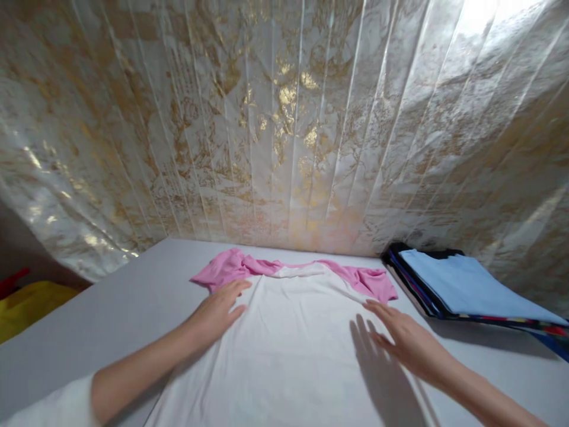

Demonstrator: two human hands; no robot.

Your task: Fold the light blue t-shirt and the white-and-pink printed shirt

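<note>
A white T-shirt point(297, 332) with pink sleeves point(226, 267) lies spread on the table, its collar toward the back wall and its lower part running out of view at the bottom. My left hand point(222, 308) is at the shirt's left edge just below the left sleeve, fingers stretched out and holding nothing. Over the right edge, below the right sleeve, is my right hand point(402, 335), its fingers apart and nothing in them. It casts a shadow on the white cloth; whether its fingertips touch the shirt I cannot tell.
On the right of the pale table point(146, 290) sits a stack of folded clothes, a light blue shirt point(475, 284) on top. A wall covering with a shiny gold and white pattern point(284, 130) rises behind the table. Yellow cloth point(35, 305) shows beyond the left edge.
</note>
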